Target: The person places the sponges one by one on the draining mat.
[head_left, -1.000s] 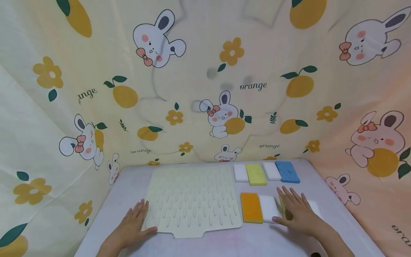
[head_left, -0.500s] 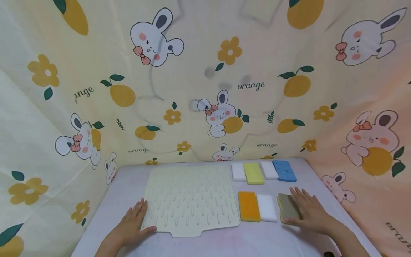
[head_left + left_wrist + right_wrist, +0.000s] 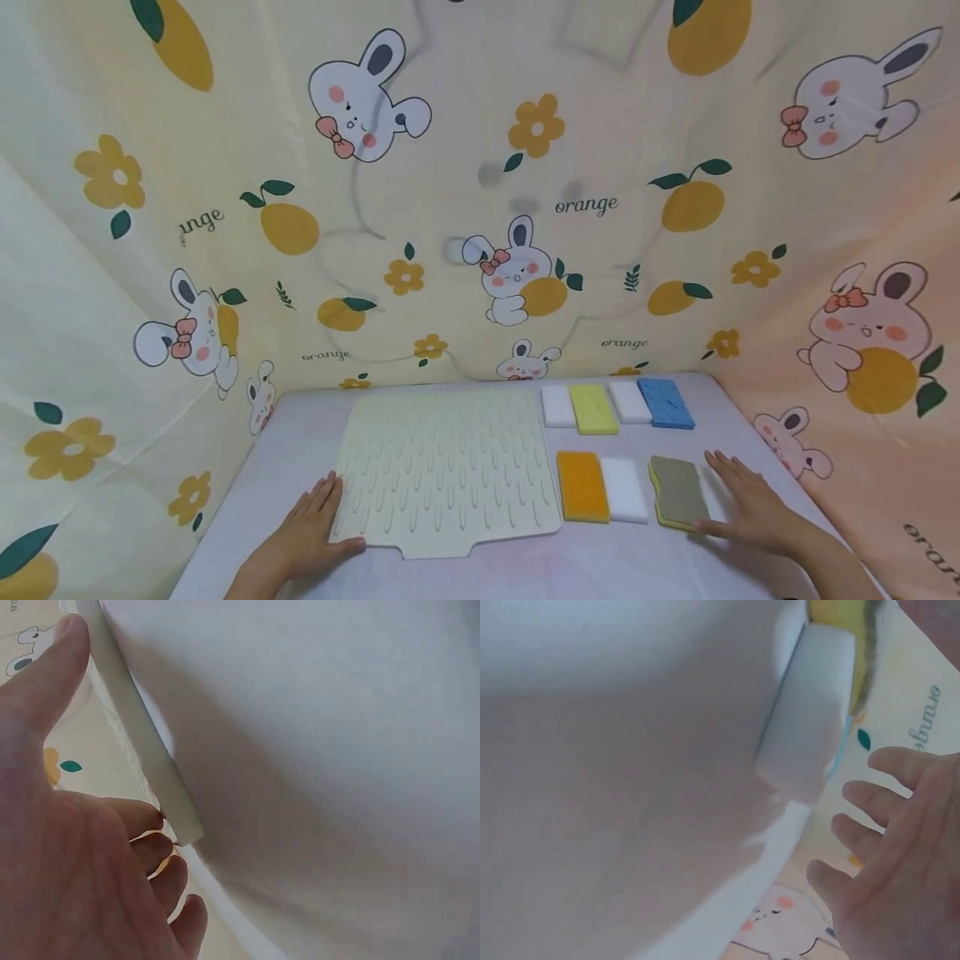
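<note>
My left hand (image 3: 300, 529) lies at the near left corner of a cream ridged drying mat (image 3: 450, 467), fingers extended along its left side. In the left wrist view, the thumb (image 3: 64, 671) rests against the edge of the mat (image 3: 150, 742). My right hand (image 3: 750, 504) spreads its fingers just right of a grey-topped yellow scrub sponge (image 3: 678, 492); its thumb tip is by that sponge's near right corner. In the right wrist view, a white sponge (image 3: 810, 712) lies beside the yellow sponge (image 3: 840, 615), apart from the straight fingers. The head view hides most of that white sponge.
An orange sponge (image 3: 582, 487) and a white sponge (image 3: 624, 490) lie right of the mat. Behind them sit a white sponge (image 3: 557, 407), a yellow sponge (image 3: 594, 408), another white one (image 3: 630, 402) and a blue sponge (image 3: 666, 403). A printed curtain (image 3: 420, 208) encloses the table.
My right hand has moved right, off the grey-topped scrub sponge, which is now uncovered and lies flat. The left hand stays at the mat's corner. The head view has shifted slightly.
</note>
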`<state>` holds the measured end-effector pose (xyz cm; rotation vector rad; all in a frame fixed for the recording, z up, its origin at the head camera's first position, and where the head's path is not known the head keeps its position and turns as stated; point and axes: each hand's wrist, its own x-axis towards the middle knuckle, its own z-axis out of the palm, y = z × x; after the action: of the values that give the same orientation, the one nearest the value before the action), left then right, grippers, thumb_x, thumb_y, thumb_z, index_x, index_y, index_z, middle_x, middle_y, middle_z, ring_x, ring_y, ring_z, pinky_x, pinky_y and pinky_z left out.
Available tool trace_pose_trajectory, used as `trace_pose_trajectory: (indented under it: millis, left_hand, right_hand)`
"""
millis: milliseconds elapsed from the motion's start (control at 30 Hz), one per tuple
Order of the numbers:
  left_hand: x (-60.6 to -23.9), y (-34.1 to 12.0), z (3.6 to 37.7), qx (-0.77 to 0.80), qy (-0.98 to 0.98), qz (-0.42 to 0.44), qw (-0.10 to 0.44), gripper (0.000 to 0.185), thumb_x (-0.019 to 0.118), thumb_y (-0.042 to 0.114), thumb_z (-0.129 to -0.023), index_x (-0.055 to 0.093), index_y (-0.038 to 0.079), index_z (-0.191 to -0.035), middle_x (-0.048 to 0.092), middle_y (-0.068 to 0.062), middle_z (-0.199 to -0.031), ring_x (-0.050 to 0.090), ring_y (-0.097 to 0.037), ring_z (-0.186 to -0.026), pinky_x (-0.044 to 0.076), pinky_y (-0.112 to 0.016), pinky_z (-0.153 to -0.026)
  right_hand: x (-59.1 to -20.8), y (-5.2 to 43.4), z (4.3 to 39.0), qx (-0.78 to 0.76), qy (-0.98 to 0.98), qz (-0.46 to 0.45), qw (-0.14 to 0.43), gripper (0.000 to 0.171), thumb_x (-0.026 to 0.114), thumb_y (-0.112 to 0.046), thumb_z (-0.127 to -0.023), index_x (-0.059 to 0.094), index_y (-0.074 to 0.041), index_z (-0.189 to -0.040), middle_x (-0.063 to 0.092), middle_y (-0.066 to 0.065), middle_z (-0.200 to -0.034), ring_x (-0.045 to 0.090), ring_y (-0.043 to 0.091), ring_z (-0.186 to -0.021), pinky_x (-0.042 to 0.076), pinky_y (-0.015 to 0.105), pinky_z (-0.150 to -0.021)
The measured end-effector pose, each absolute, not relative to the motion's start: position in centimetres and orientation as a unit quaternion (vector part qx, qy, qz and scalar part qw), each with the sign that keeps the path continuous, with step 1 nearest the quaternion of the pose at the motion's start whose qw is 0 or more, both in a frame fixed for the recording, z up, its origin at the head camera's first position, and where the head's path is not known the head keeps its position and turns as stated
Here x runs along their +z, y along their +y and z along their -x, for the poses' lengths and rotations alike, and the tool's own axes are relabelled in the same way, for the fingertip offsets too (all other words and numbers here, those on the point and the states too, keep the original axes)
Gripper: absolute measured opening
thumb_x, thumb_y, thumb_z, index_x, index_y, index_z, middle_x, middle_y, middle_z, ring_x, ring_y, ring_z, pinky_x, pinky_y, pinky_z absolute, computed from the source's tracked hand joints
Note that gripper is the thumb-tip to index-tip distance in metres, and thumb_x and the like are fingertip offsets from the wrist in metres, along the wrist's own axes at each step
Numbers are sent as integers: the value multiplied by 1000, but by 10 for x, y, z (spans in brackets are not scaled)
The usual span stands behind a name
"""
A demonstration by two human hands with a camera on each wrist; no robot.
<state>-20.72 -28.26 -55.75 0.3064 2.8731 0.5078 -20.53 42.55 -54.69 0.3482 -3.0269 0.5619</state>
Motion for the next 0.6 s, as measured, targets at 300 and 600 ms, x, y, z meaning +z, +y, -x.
trace_pose_trajectory:
  millis: [300,600]
  left_hand:
    - [-557,-282,207,182,972,-97,112,123,77,68,-89,24,-13,-164,16,-33,-173,16,-52,-161,17,-65,-131]
    - [-554,-280,207,180,972,-107,108,118,76,66,-91,25,-13,-164,19,-32,-174,18,-50,-161,19,-64,-131]
  right_hand:
    - [-551,436,202,201,-974,-99,-19,117,91,-48,-82,30,13,-160,28,47,-159,28,72,-141,25,88,-109]
    - [-550,440,203,221,-969,-108,-22,118,95,-38,-77,29,18,-158,26,51,-157,30,72,-140,28,87,-108]
